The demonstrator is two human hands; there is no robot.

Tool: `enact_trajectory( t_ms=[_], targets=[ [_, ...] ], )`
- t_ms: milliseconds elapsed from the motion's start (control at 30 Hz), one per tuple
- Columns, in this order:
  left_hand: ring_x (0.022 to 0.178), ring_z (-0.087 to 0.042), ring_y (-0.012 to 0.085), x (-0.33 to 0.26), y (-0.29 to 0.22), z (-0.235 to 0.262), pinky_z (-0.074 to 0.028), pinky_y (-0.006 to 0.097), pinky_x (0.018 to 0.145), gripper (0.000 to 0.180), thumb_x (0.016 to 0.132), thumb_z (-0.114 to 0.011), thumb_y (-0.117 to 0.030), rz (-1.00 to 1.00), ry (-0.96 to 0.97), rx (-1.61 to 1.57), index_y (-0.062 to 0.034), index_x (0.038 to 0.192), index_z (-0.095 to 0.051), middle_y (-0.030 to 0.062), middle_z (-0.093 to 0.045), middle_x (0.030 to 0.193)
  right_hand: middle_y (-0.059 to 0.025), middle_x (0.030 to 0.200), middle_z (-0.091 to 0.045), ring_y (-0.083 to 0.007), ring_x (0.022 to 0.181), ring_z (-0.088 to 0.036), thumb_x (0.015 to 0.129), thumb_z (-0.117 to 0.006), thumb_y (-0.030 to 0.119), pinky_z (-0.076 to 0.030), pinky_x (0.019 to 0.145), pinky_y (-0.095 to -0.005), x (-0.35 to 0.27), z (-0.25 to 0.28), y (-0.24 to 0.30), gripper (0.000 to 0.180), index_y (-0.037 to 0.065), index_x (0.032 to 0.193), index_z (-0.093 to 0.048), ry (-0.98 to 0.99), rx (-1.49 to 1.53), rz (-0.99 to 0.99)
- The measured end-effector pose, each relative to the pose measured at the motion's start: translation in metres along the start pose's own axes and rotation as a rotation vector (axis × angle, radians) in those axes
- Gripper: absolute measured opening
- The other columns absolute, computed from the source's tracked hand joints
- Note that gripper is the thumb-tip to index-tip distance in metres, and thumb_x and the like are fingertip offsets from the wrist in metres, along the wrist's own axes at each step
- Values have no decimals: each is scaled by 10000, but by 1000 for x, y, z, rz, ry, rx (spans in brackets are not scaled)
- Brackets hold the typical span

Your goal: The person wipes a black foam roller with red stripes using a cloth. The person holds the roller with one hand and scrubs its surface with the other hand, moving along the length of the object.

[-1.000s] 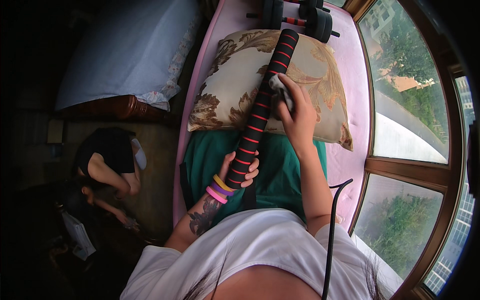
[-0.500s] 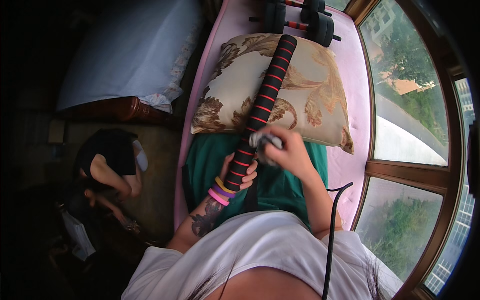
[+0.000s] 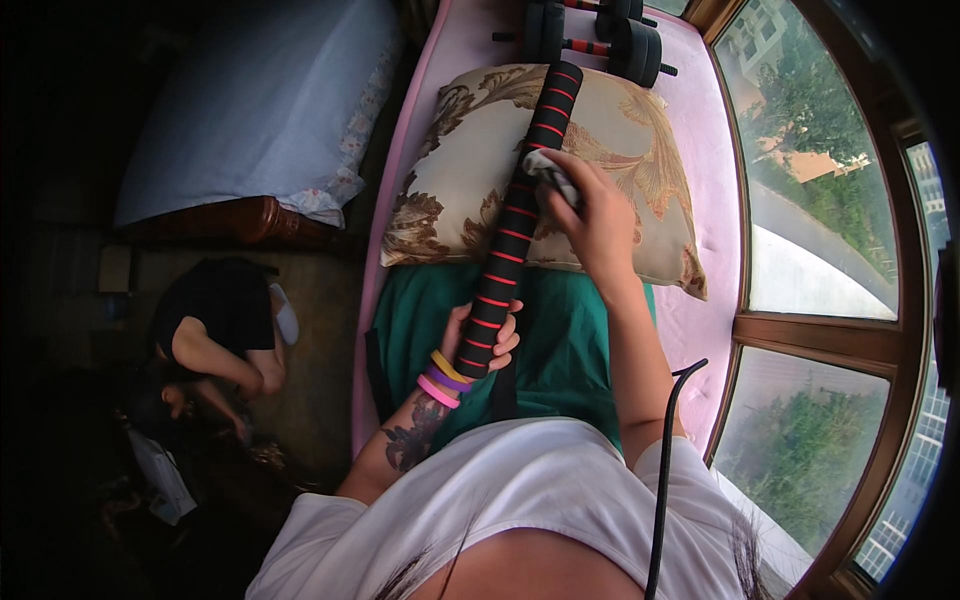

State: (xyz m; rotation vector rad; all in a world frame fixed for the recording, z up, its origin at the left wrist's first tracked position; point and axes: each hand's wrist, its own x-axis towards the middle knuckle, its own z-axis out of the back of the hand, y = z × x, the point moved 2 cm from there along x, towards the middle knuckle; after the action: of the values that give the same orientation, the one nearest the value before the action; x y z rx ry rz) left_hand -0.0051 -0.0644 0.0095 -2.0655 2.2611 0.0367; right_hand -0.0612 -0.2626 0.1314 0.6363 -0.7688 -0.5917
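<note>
The left hand [image 3: 482,338], low in the centre of the frame, has its fingers wrapped around the lower end of a black foam bar with red rings [image 3: 516,214]; the bar runs up across a patterned pillow [image 3: 640,180]; the right hand [image 3: 598,215] has its fingers closed on a grey cloth [image 3: 548,172] pressed against the bar; 2 dumbbells [image 3: 590,30] lie at the top.

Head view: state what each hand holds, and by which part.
Left hand grips the black, red-ringed foam bar near its lower end; right hand presses a bunched grey cloth against its middle.
</note>
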Motion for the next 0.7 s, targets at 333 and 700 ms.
enact_trajectory(
  t_ms=[333,700],
  targets=[
    [644,-465,179,-1,1,3,-432,287,450,553,868,-425,-468,13,11,-74,2,1155,-471,82,-469,751,-85,892,-620,-217,758,-624,717,-630,113,-501,665,-319,-14,-2,10,338,63,1049,-602,786,486,-341],
    [635,-452,178,2,1,1,-429,287,453,573,869,-422,-458,35,20,-37,6,1205,-445,88,-461,744,-100,853,-631,-190,741,-615,764,-608,115,-488,676,-295,-35,14,9,311,45,1067,-597,391,261,-174]
  ],
)
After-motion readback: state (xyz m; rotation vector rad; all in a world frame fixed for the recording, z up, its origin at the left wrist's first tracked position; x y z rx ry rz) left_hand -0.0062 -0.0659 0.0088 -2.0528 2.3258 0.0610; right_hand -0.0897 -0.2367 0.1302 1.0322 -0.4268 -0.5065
